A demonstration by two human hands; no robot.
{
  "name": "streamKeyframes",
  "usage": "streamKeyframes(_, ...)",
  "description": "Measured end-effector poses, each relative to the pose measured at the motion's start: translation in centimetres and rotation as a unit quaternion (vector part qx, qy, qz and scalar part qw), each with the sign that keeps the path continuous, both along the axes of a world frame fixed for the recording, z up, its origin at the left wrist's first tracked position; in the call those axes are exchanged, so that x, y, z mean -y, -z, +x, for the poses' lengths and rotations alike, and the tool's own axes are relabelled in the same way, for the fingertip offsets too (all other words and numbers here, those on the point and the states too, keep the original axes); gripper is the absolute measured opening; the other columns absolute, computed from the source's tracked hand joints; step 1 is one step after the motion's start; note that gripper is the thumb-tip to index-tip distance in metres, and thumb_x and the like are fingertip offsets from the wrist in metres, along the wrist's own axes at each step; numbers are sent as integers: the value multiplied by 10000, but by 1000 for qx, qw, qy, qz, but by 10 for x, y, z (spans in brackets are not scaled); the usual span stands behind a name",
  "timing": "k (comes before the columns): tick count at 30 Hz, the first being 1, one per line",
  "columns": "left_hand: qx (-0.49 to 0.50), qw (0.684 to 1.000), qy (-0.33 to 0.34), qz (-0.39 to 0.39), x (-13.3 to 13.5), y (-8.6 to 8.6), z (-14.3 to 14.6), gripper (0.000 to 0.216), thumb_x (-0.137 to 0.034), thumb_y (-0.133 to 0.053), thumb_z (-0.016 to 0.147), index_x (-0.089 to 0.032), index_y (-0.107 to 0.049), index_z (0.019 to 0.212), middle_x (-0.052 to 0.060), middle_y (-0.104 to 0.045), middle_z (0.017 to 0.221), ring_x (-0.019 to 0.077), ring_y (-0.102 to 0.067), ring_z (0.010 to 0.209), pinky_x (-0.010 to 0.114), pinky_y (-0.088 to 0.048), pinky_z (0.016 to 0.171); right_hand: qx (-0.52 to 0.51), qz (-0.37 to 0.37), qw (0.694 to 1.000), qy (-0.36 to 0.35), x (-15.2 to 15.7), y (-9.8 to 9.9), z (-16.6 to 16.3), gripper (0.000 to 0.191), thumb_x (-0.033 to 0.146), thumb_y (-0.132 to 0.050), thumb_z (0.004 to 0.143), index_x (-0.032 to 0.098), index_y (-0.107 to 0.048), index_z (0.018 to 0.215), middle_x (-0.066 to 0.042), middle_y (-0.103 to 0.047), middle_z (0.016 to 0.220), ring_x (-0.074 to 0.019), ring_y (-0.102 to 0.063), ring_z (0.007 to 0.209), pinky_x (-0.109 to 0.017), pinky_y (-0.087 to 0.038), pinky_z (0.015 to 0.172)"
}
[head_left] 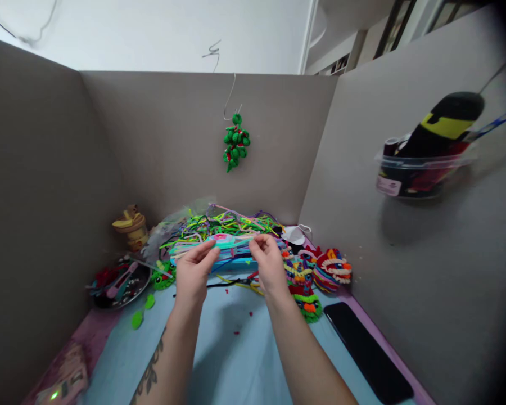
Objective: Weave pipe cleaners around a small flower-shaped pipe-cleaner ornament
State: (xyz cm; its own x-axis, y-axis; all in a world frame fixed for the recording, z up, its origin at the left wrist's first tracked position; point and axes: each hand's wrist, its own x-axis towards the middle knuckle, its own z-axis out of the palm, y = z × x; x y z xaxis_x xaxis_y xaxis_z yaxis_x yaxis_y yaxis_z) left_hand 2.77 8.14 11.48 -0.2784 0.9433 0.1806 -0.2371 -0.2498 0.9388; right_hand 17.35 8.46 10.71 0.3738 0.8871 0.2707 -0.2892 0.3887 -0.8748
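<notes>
Above the middle of the table, my left hand [194,270] and my right hand [270,263] are raised at the same height, a short way apart. Each pinches, between thumb and fingers, one end of a mint-green pipe cleaner [233,244], which runs level between them. Just behind it lies a bundle of pastel and blue pipe cleaners [185,247], partly hidden by my hands. Farther back is a loose heap of green, yellow and purple pipe cleaners [231,224]. Below my right hand rests a pliers-like tool with yellow handles [253,286].
Colourful fuzzy figures [306,281] sit at the right, near a black phone-like slab [366,351]. At left are a metal bowl of tools [120,284], a brown pot [132,228] and green discs [137,319]. A green ornament [236,140] and a plastic tub [421,174] hang on grey walls.
</notes>
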Motion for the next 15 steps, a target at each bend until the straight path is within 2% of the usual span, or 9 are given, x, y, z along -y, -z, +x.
streamKeyframes(2,14,1000,6,-2,-2,0,-4,377,-299,-821,517,-153,-733,854,-19,-621,553,53,-439,423,177,-302,398,91,25,995,29,0,0,9,184,273,-662,678,217,-593,838,22,-544,724,-132,-483,645,-255,-386,614)
streamKeyframes(6,48,999,15,-14,-3,-3,-7,379,-269,-831,481,-144,-724,823,-39,-575,516,33,-386,406,168,-255,391,272,57,960,37,-1,0,22,189,175,-616,687,238,-686,851,-10,-594,772,-155,-493,651,-281,-386,620)
streamKeyframes(11,88,996,26,-22,-1,-8,-7,367,-240,-830,465,-135,-714,797,-68,-491,451,13,-313,377,159,-193,369,307,54,950,14,-9,7,27,187,143,-621,645,250,-697,779,-10,-625,781,-168,-510,659,-284,-383,607)
streamKeyframes(15,116,992,46,-36,0,-11,-7,378,-231,-836,444,-129,-712,787,-67,-484,453,9,-309,369,157,-180,367,329,39,943,20,-14,13,27,118,142,-629,641,236,-674,697,2,-596,695,-167,-504,632,-281,-373,593)
